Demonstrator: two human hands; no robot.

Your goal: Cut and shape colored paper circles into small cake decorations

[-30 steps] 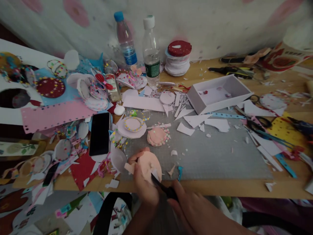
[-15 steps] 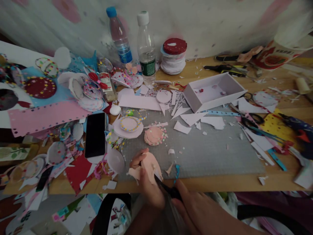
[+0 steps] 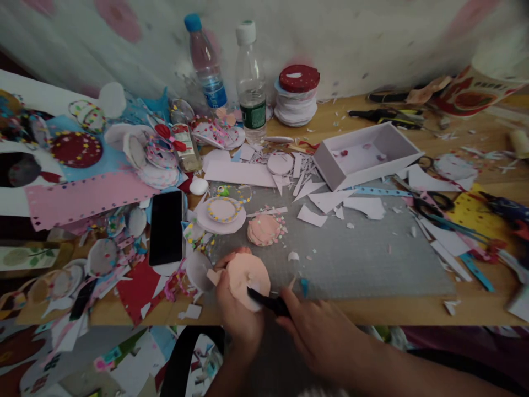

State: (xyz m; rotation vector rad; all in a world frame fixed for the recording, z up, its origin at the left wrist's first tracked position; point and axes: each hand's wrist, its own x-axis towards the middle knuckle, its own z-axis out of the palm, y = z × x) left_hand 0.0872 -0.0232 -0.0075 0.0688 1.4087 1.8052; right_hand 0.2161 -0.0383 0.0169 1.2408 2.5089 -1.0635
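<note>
Near the table's front edge, my left hand (image 3: 239, 311) grips a round peach disc (image 3: 254, 270) by its left and lower side, with a small peach strip sticking out at the left. My right hand (image 3: 308, 325) is closed on a black-handled tool (image 3: 268, 302), whose dark tip lies over the disc's face near a small raised bit. Whether the tip touches the disc I cannot tell. Just behind the disc, a peach round piece with small beads (image 3: 264, 229) rests on the grey mat (image 3: 351, 253). A white disc with a yellow-beaded ring (image 3: 223, 209) lies left of it.
A black phone (image 3: 166, 227) and decorated discs crowd the left. Two bottles (image 3: 209, 71) and a stack of discs (image 3: 296, 96) stand at the back. An open white box (image 3: 367, 157), paper scraps and scissors (image 3: 433, 204) lie to the right.
The peach disc has turned so its round face shows more fully. The tool's tip has moved left from the disc's lower edge onto its face. The view has shifted slightly.
</note>
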